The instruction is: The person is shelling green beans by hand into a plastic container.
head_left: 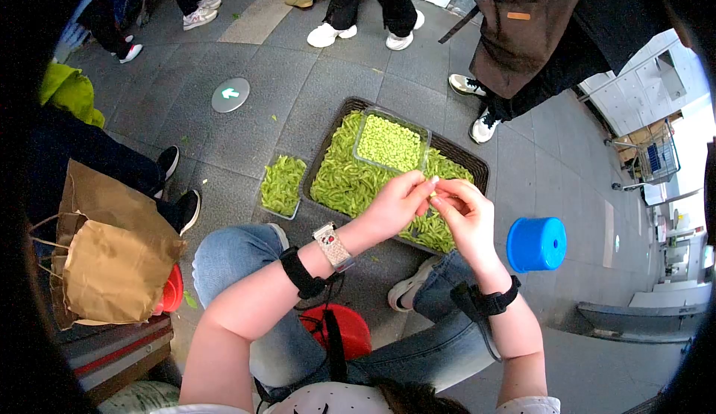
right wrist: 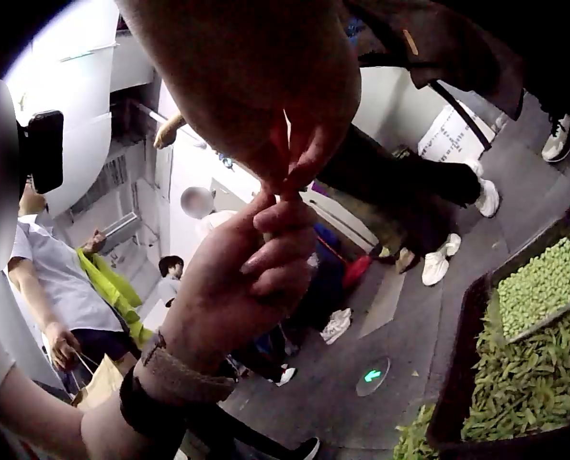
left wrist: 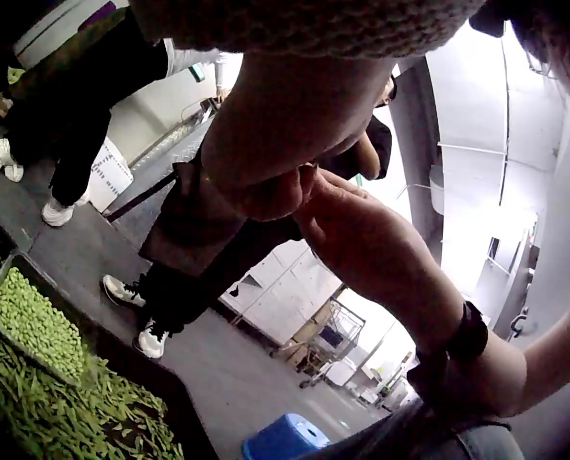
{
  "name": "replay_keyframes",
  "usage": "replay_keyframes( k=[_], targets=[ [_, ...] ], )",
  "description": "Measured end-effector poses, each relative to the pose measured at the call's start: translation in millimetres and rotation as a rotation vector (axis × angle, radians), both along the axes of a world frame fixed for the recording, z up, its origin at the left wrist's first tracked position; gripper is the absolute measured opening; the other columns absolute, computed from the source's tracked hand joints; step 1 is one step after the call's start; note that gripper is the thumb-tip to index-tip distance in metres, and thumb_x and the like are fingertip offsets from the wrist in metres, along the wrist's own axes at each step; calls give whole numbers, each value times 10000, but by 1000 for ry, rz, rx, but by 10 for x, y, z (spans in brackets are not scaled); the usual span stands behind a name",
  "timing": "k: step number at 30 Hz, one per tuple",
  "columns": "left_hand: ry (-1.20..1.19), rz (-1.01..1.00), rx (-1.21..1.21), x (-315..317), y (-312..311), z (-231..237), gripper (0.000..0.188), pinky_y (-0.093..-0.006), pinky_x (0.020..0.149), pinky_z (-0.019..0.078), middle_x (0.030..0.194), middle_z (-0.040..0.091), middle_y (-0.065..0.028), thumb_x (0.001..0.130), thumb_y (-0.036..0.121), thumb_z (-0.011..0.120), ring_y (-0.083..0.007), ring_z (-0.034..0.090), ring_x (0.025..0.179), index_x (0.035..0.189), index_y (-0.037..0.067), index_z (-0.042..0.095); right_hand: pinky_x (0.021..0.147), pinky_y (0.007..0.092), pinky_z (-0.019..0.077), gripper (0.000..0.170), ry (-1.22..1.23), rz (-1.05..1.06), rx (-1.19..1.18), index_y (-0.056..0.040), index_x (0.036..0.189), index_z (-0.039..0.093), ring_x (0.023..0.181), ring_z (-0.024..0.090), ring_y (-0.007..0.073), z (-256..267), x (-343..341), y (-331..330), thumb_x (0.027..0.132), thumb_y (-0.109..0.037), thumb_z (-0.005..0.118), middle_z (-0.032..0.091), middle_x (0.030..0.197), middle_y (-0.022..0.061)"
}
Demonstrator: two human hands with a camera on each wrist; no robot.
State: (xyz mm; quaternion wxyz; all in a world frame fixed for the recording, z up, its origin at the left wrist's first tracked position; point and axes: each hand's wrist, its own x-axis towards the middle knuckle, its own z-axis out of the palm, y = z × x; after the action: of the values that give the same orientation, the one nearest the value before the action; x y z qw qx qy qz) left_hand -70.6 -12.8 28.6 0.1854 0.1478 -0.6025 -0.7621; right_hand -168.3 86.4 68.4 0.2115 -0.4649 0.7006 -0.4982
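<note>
Head view, left hand (head_left: 395,204) and right hand (head_left: 468,211) meeting at fingertips, pinching a small green piece (head_left: 432,193), over dark basket (head_left: 461,156)

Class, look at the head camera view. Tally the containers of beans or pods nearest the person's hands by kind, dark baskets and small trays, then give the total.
Dark basket: 1
Small trays: 2 (one of shelled beans, one of pods)
Total: 3
</note>
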Motion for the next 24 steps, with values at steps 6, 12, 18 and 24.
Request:
replay_keyframes(
  k=[6,12,18,24],
  targets=[
    [-33,-49,242,58,-46,76,254,-170,372,248,562,407,27,895,237,348,-33,329,432,729,69,443,637,243,459,163,205,-25,-9,-2,858,597,711,578,163,24,-10,-16,696,3,601,580,788,91],
    [-34,-81,469,91,-60,134,231,-173,363,229,575,390,32,890,229,361,-36,308,423,732,77,433,647,279,451,140,467,-3,-91,-22,829,595,728,572,219,42,-16,-28,689,-11,605,587,796,98],
    [7,-83,530,97,-68,115,219,-175,362,224,572,382,36,888,229,368,-39,305,420,752,76,447,670,262,460,119,289,-55,-60,-2,835,502,756,571,173,-10,3,-2,732,17,557,587,856,97],
    [-142,27,322,79,-95,143,254,-174,369,242,560,418,35,879,261,383,-34,328,419,725,76,462,632,215,451,110,-310,-178,-217,-21,902,447,755,538,121,84,-41,-6,799,20,441,552,869,99]
  ],
)
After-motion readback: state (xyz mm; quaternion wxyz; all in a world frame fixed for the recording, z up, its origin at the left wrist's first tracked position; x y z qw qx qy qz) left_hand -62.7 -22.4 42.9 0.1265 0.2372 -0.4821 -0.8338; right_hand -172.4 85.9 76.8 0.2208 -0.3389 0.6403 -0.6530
